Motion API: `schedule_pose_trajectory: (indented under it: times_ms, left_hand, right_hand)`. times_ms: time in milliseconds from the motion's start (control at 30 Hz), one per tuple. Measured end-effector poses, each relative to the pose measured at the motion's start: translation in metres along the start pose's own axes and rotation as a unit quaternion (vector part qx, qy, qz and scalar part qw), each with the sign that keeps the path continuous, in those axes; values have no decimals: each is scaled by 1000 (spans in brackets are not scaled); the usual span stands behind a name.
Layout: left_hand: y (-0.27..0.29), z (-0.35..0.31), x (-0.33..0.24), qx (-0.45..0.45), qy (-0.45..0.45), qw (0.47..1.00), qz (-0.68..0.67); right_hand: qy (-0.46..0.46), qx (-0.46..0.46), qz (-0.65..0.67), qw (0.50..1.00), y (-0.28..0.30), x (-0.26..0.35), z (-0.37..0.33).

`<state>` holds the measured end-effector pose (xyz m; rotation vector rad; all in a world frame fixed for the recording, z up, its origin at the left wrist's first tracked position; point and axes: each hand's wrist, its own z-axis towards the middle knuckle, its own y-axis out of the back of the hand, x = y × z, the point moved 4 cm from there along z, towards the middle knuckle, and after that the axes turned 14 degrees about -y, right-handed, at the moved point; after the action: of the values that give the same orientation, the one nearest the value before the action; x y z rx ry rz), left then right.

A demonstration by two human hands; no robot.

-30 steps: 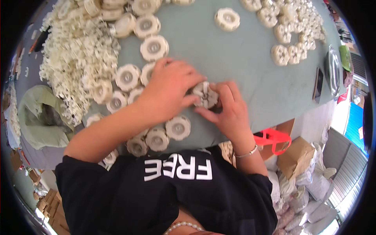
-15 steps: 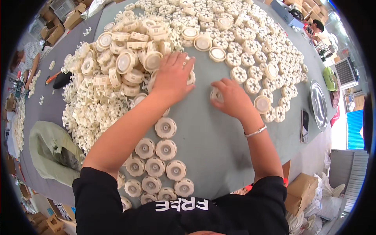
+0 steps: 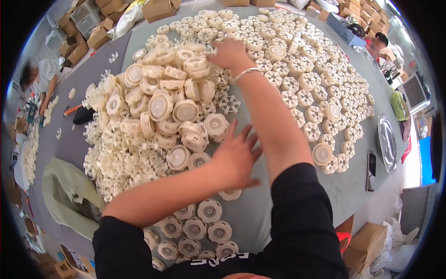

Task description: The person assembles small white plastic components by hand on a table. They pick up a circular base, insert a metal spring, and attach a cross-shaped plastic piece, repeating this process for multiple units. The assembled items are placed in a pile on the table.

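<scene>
My left hand (image 3: 237, 158) is open, fingers spread, above the cloth beside a heap of cream plastic round caps (image 3: 160, 107). Close to its fingertips lies a round cap (image 3: 216, 125) with a ringed centre, and another cap (image 3: 231, 193) shows below its palm. My right arm crosses ahead of the left; its hand (image 3: 230, 53) reaches over the far right side of the heap. Those fingers are blurred and partly hidden, so their grip is unclear. Nearer my body, several cream caps (image 3: 209, 210) lie ring side up in rows.
Small cream clip-like pieces (image 3: 125, 162) pile at left. Spoked round parts (image 3: 304, 98) cover the far right. A phone (image 3: 370, 172) and steel tray (image 3: 387, 144) lie at the right edge, green fabric (image 3: 65, 190) at left. One person (image 3: 46, 76) sits far left, another (image 3: 378, 44) far right.
My right hand has gone from the middle cloth, where it held a round cap, to the heap's far side. My left hand has drawn back from the heap and spread its fingers.
</scene>
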<state>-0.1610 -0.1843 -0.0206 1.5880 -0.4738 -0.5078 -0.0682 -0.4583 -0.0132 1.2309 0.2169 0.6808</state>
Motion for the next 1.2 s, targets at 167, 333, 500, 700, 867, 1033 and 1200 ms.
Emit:
schedule_pose_trajectory:
  times_ms: [167, 333, 500, 700, 867, 1033, 1200]
  left_hand:
    - [-19, -37, 22, 42, 23, 999, -3]
    - [-10, -68, 22, 78, 23, 992, 102]
    - [-5, -95, 22, 45, 20, 988, 149]
    - [53, -110, 28, 151, 111, 982, -40]
    - [69, -54, 82, -178, 42, 983, -15]
    - [29, -34, 117, -191, 86, 974, 92]
    - [47, -87, 129, -141, 182, 973, -28]
  right_hand:
    - [39, 196, 173, 964, -22, 12, -20]
    - [114, 106, 133, 979, 16, -13, -93]
    - [54, 190, 235, 952, 64, -41, -171]
    - [32, 312, 237, 920, 107, -28, -158]
    - [-35, 118, 279, 953, 44, -12, -6]
    - [-82, 169, 187, 964, -65, 6, 84]
    - [-5, 315, 99, 944, -53, 52, 51]
